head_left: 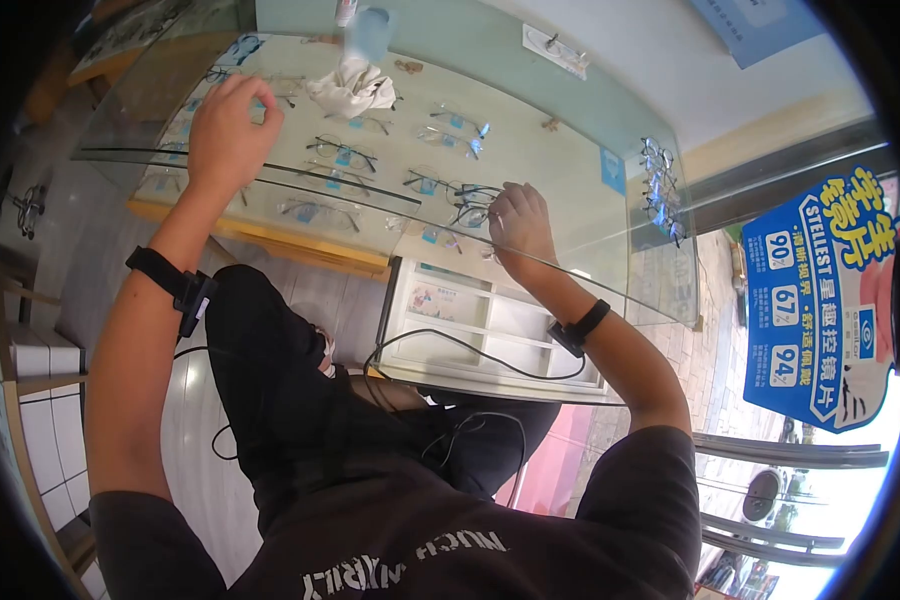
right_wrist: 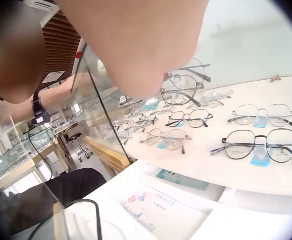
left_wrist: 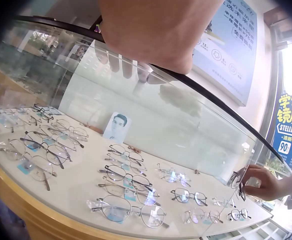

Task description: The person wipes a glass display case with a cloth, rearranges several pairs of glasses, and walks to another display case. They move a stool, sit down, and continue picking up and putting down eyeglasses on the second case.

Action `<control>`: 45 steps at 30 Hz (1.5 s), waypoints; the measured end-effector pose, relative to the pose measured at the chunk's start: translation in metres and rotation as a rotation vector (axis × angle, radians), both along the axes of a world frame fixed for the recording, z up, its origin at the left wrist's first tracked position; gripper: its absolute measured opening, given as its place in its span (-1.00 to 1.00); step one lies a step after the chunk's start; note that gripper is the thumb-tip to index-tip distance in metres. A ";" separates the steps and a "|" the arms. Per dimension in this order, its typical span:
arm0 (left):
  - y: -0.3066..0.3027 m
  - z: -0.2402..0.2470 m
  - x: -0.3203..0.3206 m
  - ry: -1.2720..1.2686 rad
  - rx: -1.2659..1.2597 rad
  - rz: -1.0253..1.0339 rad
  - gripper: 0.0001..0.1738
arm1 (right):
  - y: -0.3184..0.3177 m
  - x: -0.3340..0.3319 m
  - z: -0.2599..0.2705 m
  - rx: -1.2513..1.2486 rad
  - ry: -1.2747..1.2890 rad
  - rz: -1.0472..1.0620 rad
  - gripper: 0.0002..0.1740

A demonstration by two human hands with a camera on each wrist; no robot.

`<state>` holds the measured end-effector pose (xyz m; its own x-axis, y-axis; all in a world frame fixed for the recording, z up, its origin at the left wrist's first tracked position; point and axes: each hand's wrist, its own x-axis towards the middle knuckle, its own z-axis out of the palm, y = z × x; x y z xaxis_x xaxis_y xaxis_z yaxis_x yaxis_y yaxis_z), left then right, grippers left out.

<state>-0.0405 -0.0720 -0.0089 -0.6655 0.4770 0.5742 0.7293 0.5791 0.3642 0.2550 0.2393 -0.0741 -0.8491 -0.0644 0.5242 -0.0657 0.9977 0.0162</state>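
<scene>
My right hand (head_left: 523, 225) reaches into a glass display case and pinches a pair of dark-rimmed eyeglasses (head_left: 475, 204). In the right wrist view these eyeglasses (right_wrist: 180, 90) tilt up beside the fingertips, above the shelf (right_wrist: 216, 125). My left hand (head_left: 232, 130) rests at the upper edge of the case's glass, its fingers loosely bent, with nothing held. Left wrist footage shows its fingers (left_wrist: 127, 68) through the pane. Rows of eyeglasses (head_left: 342, 153) with blue tags lie on the shelf around both hands.
A crumpled white cloth (head_left: 352, 90) lies beyond my left hand. Inside the case stands a portrait card (left_wrist: 116, 127). An open white drawer with compartments (head_left: 485, 315) sits below the shelf. A blue poster (head_left: 810, 300) hangs at the right. A black cable (head_left: 470, 350) crosses my lap.
</scene>
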 end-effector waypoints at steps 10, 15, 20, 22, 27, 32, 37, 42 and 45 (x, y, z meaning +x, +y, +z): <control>0.000 0.004 0.002 0.010 0.005 -0.003 -0.88 | 0.117 -0.029 -0.038 0.174 0.024 -0.401 -0.91; 0.001 0.004 0.002 -0.017 -0.016 0.014 -0.88 | 0.149 -0.033 -0.044 0.187 -0.077 -0.425 -0.90; 0.001 0.004 0.005 -0.005 0.016 0.000 -0.88 | 0.166 -0.035 -0.061 0.254 -0.154 -0.479 -0.88; 0.001 0.006 0.006 -0.004 0.024 -0.005 -0.87 | 0.171 -0.038 -0.064 0.231 -0.175 -0.487 -0.88; 0.001 0.007 0.006 -0.024 0.006 -0.003 -0.87 | 0.171 -0.047 -0.064 0.161 -0.249 -0.534 -0.86; 0.001 0.006 0.006 0.006 0.017 -0.004 -0.88 | 0.175 -0.056 -0.070 0.172 -0.286 -0.588 -0.84; 0.000 0.005 0.004 0.001 0.008 -0.019 -0.87 | 0.186 -0.060 -0.082 0.167 -0.256 -0.598 -0.91; 0.001 0.005 0.004 0.007 0.008 -0.016 -0.87 | 0.188 -0.057 -0.080 0.090 -0.174 -0.535 -0.96; 0.001 0.006 0.003 0.016 0.003 -0.020 -0.87 | 0.193 -0.058 -0.082 0.061 -0.180 -0.522 -0.90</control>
